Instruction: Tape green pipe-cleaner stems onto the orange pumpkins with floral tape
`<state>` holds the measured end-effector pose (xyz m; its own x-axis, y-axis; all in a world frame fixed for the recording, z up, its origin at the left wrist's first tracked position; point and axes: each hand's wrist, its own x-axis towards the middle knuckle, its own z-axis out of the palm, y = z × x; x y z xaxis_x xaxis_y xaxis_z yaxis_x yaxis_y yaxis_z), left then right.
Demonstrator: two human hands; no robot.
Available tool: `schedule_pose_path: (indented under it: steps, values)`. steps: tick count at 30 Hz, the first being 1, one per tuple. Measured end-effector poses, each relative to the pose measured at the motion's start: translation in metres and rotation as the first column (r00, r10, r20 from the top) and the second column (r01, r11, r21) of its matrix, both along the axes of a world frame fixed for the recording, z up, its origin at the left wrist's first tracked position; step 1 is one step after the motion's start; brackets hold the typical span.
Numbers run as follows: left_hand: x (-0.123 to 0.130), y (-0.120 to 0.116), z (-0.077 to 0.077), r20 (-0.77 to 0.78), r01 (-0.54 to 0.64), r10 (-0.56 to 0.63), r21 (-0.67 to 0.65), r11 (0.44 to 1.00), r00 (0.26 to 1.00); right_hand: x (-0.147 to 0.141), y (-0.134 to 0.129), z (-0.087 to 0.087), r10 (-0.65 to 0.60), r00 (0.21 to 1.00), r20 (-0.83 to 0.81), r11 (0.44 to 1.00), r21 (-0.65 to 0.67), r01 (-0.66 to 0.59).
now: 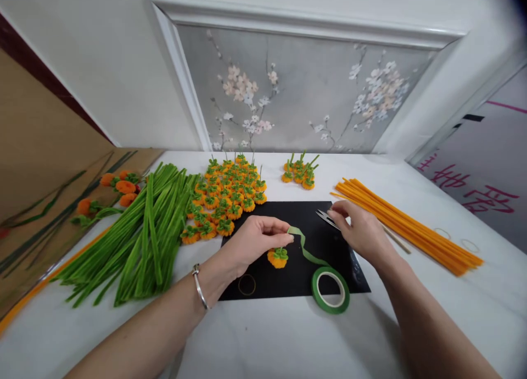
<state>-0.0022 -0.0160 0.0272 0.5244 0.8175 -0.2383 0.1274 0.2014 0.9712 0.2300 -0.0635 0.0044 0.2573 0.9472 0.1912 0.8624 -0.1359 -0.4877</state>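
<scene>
My left hand point(263, 237) is closed, thumb and fingers pinching the free end of a light green floral tape strip point(303, 247). Just beneath those fingers hangs a small orange pipe-cleaner pumpkin point(277, 259) with a green top; its stem is hidden by the fingers. The strip curves down to the green tape roll point(330, 290), which lies across the front edge of a black mat point(296, 217). My right hand point(357, 225) is closed around a small pair of scissors point(326, 218), blades pointing left over the mat's far right corner. Its grip partly covers the handles.
Many similar pumpkins point(226, 195) stand at the back, with a smaller group point(300, 171) to their right. Green pipe cleaners point(140, 241) lie left, orange ones point(407, 225) right beside a thin stick point(396, 239). A rubber band point(247, 284) rests on the mat. A wall rises behind.
</scene>
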Motion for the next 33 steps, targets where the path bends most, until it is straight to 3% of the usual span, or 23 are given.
schedule_pose_path:
  steps: [2,6,9,12,13,14,16,19,20,21,23,25,33]
  values:
    - [-0.001,0.001,0.0,-0.006,-0.008,0.008,-0.007,1.0,1.0,0.008,0.001,-0.008,-0.044,0.985,0.168,0.992,-0.107,0.063]
    - [-0.002,0.002,0.002,-0.013,0.011,-0.011,-0.015,1.0,1.0,0.008,0.005,-0.015,-0.054,0.987,0.151,0.986,-0.146,0.077]
    - [-0.001,0.002,0.002,-0.013,0.005,-0.005,-0.015,1.0,1.0,-0.003,0.008,-0.004,-0.037,0.995,0.093,0.995,-0.088,0.045]
    - [-0.001,0.001,0.003,-0.011,-0.011,0.011,-0.023,1.0,1.0,-0.028,-0.001,0.02,0.033,0.999,-0.042,0.999,-0.003,-0.033]
    - [-0.001,0.001,0.004,-0.009,-0.01,0.01,-0.021,1.0,1.0,-0.039,-0.008,0.028,0.075,0.962,-0.262,0.997,0.015,-0.074]
    - [-0.001,0.001,0.005,-0.006,-0.005,0.005,-0.013,1.0,1.0,-0.051,-0.016,0.035,0.103,0.861,-0.498,0.991,-0.023,-0.132]
    - [-0.002,0.002,0.007,0.004,0.012,-0.012,0.013,1.0,1.0,-0.075,-0.035,0.043,0.063,0.564,-0.823,0.973,-0.075,-0.219]
    - [-0.003,0.004,0.01,-0.018,0.038,-0.037,0.078,0.996,0.999,-0.105,-0.058,0.041,-0.133,0.078,-0.988,0.965,-0.147,-0.216]
    - [-0.004,0.005,0.011,-0.037,0.037,-0.033,0.103,0.994,0.999,-0.113,-0.063,0.037,-0.187,-0.062,-0.98,0.968,-0.173,-0.181]
    - [-0.004,0.005,0.012,-0.06,0.031,-0.023,0.128,0.991,0.998,-0.119,-0.065,0.033,-0.193,-0.153,-0.969,0.974,-0.171,-0.148]
    - [-0.004,0.006,0.014,-0.098,0.017,0.0,0.171,0.985,0.995,-0.127,-0.065,0.024,-0.206,-0.243,-0.948,0.974,-0.176,-0.139]
    - [-0.004,0.006,0.016,-0.123,0.02,0.006,0.203,0.979,0.992,-0.131,-0.063,0.018,-0.194,-0.274,-0.942,0.977,-0.161,-0.137]
    - [-0.002,-0.002,0.022,-0.165,0.072,-0.029,0.26,0.963,0.986,-0.138,-0.062,0.006,-0.084,-0.187,-0.979,0.993,-0.067,-0.093]
